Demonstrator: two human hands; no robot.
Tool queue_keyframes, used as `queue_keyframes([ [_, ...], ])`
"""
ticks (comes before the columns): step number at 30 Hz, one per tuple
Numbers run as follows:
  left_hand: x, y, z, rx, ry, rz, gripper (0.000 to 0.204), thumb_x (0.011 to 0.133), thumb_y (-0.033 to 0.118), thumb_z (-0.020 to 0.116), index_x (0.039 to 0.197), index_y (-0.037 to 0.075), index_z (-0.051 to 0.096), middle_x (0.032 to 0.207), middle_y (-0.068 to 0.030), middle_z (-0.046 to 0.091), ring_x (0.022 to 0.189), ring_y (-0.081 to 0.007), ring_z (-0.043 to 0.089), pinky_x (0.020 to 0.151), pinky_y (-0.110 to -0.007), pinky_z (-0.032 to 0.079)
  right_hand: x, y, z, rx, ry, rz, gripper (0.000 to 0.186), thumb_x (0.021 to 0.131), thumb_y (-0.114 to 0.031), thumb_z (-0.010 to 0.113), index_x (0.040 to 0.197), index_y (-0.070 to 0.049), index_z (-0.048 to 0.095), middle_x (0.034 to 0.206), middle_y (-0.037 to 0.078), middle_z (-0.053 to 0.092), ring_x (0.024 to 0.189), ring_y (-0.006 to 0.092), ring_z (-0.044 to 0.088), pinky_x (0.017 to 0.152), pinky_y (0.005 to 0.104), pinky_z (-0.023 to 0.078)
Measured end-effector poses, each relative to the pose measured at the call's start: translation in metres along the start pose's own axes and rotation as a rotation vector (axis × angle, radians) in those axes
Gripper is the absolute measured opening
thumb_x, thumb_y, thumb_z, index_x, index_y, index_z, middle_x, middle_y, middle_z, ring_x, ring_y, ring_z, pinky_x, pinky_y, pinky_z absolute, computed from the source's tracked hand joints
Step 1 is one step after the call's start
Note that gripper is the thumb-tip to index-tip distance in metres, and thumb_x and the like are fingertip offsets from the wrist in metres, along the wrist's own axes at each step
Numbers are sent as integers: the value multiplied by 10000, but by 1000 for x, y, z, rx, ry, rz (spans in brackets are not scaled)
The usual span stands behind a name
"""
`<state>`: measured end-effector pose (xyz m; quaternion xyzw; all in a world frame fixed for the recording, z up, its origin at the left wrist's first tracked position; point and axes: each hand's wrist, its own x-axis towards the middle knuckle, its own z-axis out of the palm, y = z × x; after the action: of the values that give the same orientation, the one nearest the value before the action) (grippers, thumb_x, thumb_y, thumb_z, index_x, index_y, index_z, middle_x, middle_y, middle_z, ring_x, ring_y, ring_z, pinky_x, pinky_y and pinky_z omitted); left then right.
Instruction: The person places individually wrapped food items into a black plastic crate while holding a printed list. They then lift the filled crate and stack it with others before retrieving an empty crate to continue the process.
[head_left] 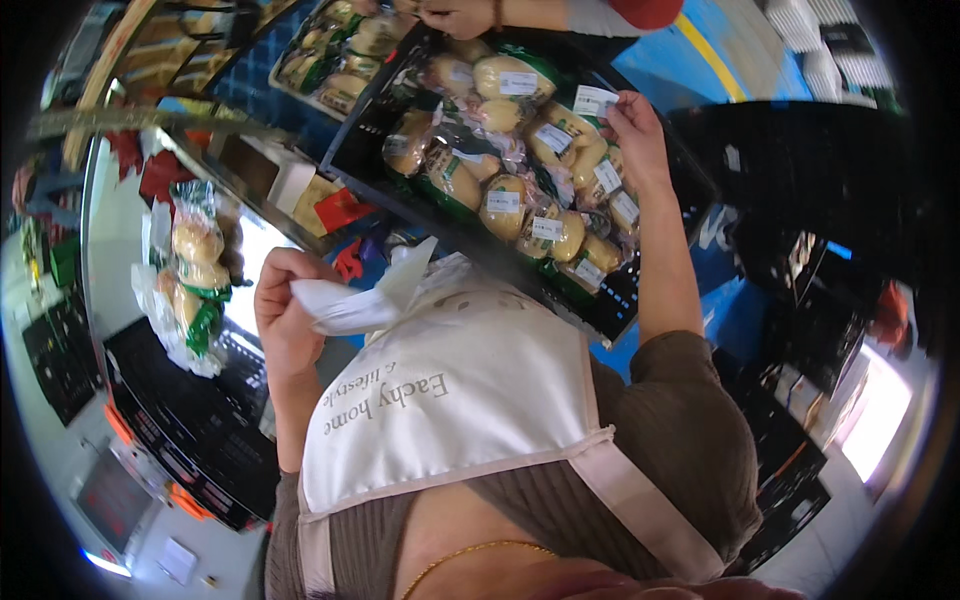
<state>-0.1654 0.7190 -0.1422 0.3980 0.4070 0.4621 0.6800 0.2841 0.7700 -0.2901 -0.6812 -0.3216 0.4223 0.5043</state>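
Note:
My left hand is closed on a curled strip of white label paper, held in front of my apron. Over the right part of a black crate, my right hand pinches a white label by its edge. That label lies at or just above a bagged pack; whether it is stuck down I cannot tell. The crate holds several clear bags of potatoes with green print, most bearing a white label on top.
Another person's hand is at the crate's far edge. Beyond it to the left stands a tray of similar bags. More bagged potatoes lie on a bright surface at left. Black crates stand at right.

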Motion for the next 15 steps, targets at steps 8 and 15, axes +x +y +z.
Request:
queue_keyframes([
  [8,31,16,7,223,-135,204,64,866,38,588,858,51,526,842,-96,550,760,-171,527,713,-298,436,-49,-27,-99,-627,336,-313,198,849,-54,618,1045,-73,608,911,118,666,858,234,664,774,331,506],
  [15,39,15,11,145,-253,108,129,882,76,639,926,41,523,994,-129,600,866,-172,584,800,-282,484,-86,-9,-126,-644,330,-162,138,857,-37,596,995,-44,603,905,110,629,812,218,619,769,312,483],
])
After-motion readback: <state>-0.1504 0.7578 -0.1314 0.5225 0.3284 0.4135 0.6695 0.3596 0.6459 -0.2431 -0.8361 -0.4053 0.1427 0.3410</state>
